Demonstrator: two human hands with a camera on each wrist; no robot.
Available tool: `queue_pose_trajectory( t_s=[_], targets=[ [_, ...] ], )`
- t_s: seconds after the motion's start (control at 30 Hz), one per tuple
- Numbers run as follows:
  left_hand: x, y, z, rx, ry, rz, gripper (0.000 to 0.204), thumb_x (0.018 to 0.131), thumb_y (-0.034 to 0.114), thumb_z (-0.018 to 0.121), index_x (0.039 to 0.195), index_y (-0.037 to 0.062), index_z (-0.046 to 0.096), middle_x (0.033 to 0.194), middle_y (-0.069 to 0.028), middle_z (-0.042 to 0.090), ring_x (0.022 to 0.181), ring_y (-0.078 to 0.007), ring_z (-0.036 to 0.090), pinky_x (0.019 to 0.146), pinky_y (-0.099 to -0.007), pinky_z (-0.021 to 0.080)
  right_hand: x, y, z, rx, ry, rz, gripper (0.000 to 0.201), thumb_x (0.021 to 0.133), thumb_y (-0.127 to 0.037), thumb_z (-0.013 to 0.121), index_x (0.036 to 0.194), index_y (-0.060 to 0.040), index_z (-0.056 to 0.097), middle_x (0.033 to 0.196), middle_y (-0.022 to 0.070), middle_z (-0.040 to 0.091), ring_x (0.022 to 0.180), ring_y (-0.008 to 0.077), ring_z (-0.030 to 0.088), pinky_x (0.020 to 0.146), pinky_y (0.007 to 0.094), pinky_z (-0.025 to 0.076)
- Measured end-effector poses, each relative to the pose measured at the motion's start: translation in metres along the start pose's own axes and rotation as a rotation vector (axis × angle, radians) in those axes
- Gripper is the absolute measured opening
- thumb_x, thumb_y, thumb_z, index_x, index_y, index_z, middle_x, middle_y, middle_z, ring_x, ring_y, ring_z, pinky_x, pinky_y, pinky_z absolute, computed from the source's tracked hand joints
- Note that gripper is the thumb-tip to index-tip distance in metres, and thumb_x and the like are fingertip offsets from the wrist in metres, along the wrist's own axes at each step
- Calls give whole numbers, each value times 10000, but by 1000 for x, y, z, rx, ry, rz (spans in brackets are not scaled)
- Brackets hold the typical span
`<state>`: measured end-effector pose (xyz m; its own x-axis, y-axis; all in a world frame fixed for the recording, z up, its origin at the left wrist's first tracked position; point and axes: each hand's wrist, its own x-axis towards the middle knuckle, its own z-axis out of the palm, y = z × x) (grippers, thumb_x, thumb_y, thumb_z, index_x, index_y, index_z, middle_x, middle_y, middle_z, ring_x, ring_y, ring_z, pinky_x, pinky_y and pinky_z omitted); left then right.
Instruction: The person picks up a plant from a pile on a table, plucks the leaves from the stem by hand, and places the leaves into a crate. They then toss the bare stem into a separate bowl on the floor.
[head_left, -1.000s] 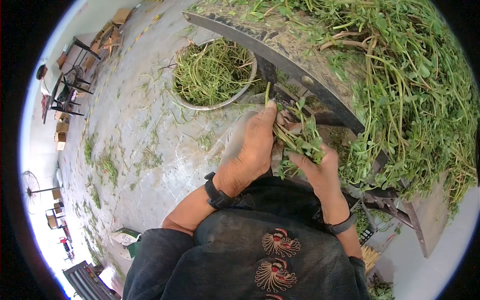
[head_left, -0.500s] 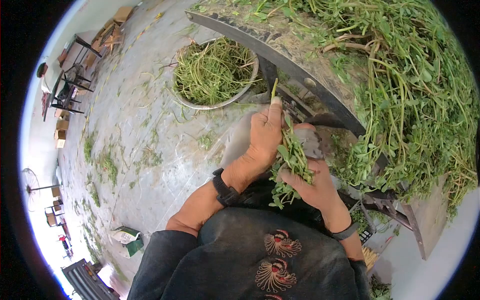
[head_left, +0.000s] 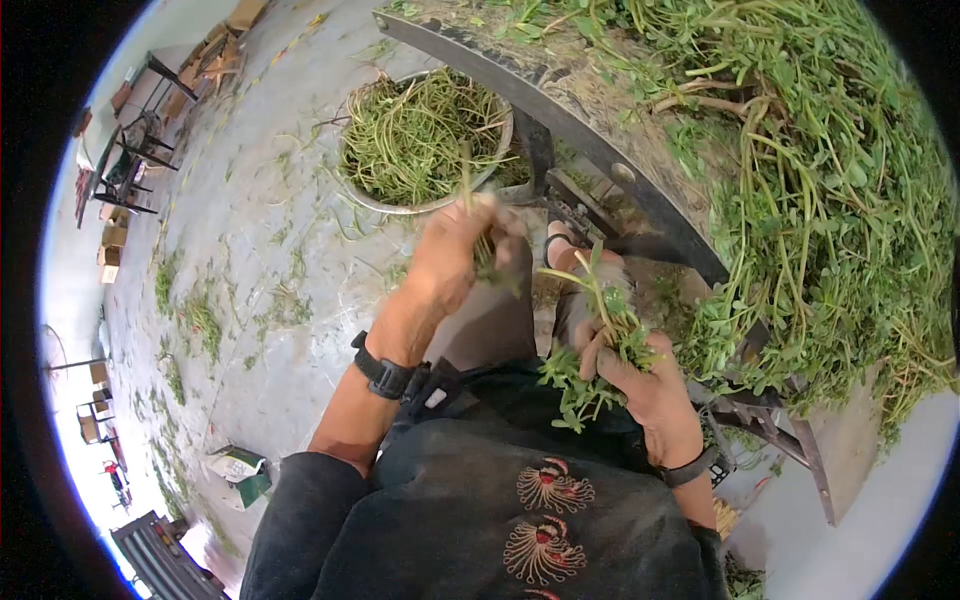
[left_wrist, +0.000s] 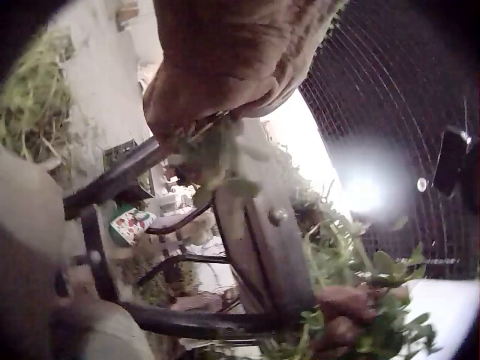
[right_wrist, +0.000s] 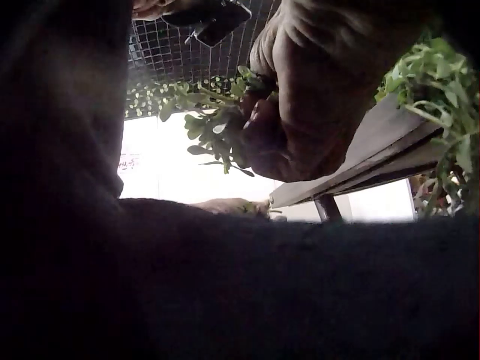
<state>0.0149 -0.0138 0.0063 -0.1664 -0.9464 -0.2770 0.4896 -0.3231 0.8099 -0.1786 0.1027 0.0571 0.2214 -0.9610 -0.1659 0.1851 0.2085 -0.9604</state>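
Observation:
My left hand (head_left: 440, 262), blurred by motion, grips a few purslane stems between its curled fingers, with one pale stem end (head_left: 466, 165) sticking up past the thumb. It is in front of the metal basin (head_left: 398, 209) on the floor, which is heaped with cut stems (head_left: 420, 130). Leaves (left_wrist: 217, 161) hang below that hand in the left wrist view. Over my lap, my right hand (head_left: 660, 395) holds a leafy purslane bunch (head_left: 578, 385), thumb across it, two bare stems pointing up and away. The same bunch's leaves (right_wrist: 214, 135) show beside the curled fingers in the right wrist view.
A large pile of purslane (head_left: 840, 210) covers the metal-edged table (head_left: 640, 185) at the right. Leafy scraps (head_left: 200, 325) litter the floor at the left. A green and white bag (head_left: 240, 472) lies there too. Chairs (head_left: 130, 165) and cardboard boxes (head_left: 112, 240) stand farther off.
My left hand has pulled away from the right hand, moving left toward the basin with stems in it. The right hand has kept the leafy bunch near my lap.

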Motion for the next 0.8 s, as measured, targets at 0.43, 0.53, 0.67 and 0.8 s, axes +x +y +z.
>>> queue_pose_trajectory(
  t_s=[0.43,0.53,0.67,0.8],
  targets=[
    [-43,20,28,288,-246,-401,282,850,304,632,749,42,613,541,-6,541,372,-36,349,342,-213,216,8,13,-3,-80,87,31,81,830,-70,619,865,1,602,795,20,594,719,100,521,654,242,425],
    [-41,10,36,142,-357,-423,270,849,292,637,722,57,600,526,29,490,393,-35,348,354,-211,216,11,15,3,-162,22,53,96,821,-72,634,866,7,604,768,14,592,692,83,504,616,225,409],
    [-37,-1,44,153,-348,-222,236,854,247,633,709,67,590,538,61,459,427,-27,350,395,-199,232,11,16,-4,-262,13,126,172,816,-103,654,956,-13,613,892,6,610,832,98,521,749,259,427],
    [-38,1,41,209,-381,-191,205,859,227,624,727,72,600,561,64,474,447,-22,362,412,-196,242,11,26,-7,-204,179,124,230,802,-146,679,966,-1,610,904,16,610,843,108,520,780,275,423]
  ],
)
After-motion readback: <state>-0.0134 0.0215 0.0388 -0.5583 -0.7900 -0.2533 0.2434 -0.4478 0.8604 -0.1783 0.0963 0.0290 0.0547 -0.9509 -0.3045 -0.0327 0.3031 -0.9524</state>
